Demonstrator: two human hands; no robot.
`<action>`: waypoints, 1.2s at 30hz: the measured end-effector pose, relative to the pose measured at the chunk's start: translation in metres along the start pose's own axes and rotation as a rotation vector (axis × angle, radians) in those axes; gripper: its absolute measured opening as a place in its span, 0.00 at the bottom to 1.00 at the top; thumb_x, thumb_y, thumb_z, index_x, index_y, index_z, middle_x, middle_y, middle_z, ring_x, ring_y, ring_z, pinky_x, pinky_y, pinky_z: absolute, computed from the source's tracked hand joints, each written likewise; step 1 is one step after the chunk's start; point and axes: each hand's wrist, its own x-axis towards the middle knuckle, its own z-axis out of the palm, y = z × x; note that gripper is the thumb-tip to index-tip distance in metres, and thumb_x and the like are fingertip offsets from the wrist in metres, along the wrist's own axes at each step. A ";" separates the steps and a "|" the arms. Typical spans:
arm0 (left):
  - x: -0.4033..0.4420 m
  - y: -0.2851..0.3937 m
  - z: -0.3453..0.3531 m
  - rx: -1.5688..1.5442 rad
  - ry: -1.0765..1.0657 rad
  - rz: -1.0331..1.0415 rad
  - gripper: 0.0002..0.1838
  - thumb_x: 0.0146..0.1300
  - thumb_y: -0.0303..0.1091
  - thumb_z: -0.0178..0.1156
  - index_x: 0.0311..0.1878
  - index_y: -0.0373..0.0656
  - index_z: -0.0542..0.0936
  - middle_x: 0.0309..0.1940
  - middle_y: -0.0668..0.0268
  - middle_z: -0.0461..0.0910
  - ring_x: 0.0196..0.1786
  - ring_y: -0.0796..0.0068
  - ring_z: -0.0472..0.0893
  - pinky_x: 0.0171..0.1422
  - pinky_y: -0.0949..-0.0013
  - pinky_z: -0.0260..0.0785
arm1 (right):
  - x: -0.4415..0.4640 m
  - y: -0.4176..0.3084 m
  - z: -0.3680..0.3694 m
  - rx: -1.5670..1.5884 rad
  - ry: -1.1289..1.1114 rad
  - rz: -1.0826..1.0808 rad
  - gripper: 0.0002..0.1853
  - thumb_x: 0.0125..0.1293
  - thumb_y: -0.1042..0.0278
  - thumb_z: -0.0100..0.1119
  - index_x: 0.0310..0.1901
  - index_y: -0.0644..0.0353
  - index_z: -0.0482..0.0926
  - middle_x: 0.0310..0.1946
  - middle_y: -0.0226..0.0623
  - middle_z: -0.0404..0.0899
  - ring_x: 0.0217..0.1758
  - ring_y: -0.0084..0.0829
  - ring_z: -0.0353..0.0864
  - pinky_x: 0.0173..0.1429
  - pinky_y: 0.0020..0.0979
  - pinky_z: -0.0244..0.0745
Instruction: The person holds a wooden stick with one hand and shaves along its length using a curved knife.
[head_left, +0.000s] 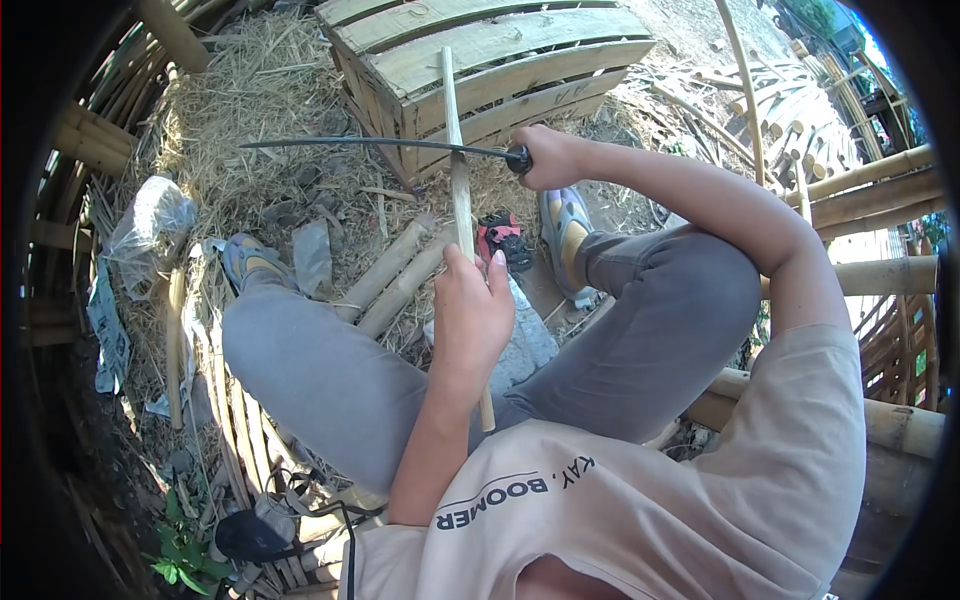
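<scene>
My left hand [468, 315] is closed around a long, pale bamboo strip [461, 205] that stretches from near the wooden crate back toward my lap. My right hand [552, 158] grips the black handle of a machete [350, 141], whose long, thin, dark blade points left. The blade crosses the upper part of the strip, seemingly against it. Between my shoes lies a pink and black item [503, 240], perhaps a glove, beside the strip.
A slatted wooden crate [500, 75] stands ahead. Bamboo pieces [390, 265] lie between my feet on straw-strewn ground [260, 100]. Cut bamboo poles [810, 120] are piled at right, near bamboo rails [870, 200]. A plastic bag [155, 225] and a dark cap-like item [255, 535] are at left.
</scene>
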 end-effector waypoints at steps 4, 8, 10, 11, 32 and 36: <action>0.007 -0.005 0.007 0.025 0.022 0.014 0.17 0.77 0.39 0.52 0.46 0.29 0.72 0.24 0.46 0.80 0.28 0.46 0.83 0.36 0.49 0.72 | -0.004 -0.013 -0.023 -0.072 -0.060 0.052 0.14 0.56 0.61 0.69 0.31 0.66 0.85 0.29 0.54 0.84 0.40 0.54 0.86 0.46 0.47 0.80; 0.014 0.000 0.004 0.028 0.037 -0.022 0.16 0.80 0.37 0.46 0.45 0.29 0.71 0.24 0.42 0.79 0.30 0.39 0.82 0.35 0.45 0.69 | -0.012 -0.020 -0.047 -0.228 0.040 0.040 0.22 0.61 0.49 0.72 0.25 0.63 0.83 0.21 0.47 0.81 0.30 0.50 0.84 0.38 0.45 0.77; 0.013 0.000 0.003 0.019 0.018 -0.029 0.16 0.80 0.36 0.45 0.45 0.30 0.71 0.24 0.41 0.79 0.30 0.37 0.82 0.36 0.43 0.69 | -0.018 -0.025 -0.058 -0.307 0.093 0.106 0.16 0.59 0.53 0.72 0.32 0.60 0.87 0.26 0.48 0.84 0.35 0.51 0.86 0.42 0.47 0.80; 0.014 0.000 0.004 0.008 0.018 -0.021 0.16 0.80 0.36 0.45 0.45 0.30 0.71 0.24 0.41 0.79 0.31 0.37 0.82 0.36 0.43 0.69 | -0.023 -0.025 -0.063 -0.326 0.148 0.099 0.15 0.59 0.54 0.72 0.32 0.59 0.88 0.26 0.47 0.85 0.35 0.51 0.86 0.42 0.47 0.80; 0.011 -0.013 -0.003 0.077 0.019 -0.005 0.14 0.80 0.34 0.43 0.43 0.31 0.70 0.26 0.40 0.79 0.33 0.36 0.82 0.38 0.43 0.68 | -0.122 -0.009 -0.147 -0.951 0.617 0.358 0.04 0.54 0.65 0.67 0.30 0.54 0.84 0.23 0.43 0.83 0.28 0.44 0.85 0.35 0.44 0.80; 0.010 -0.011 -0.005 0.055 0.020 -0.020 0.14 0.80 0.35 0.44 0.43 0.32 0.71 0.26 0.41 0.79 0.33 0.36 0.81 0.38 0.43 0.68 | -0.138 -0.011 -0.152 -0.961 0.587 0.428 0.08 0.51 0.67 0.67 0.33 0.53 0.79 0.24 0.43 0.80 0.33 0.51 0.84 0.39 0.50 0.77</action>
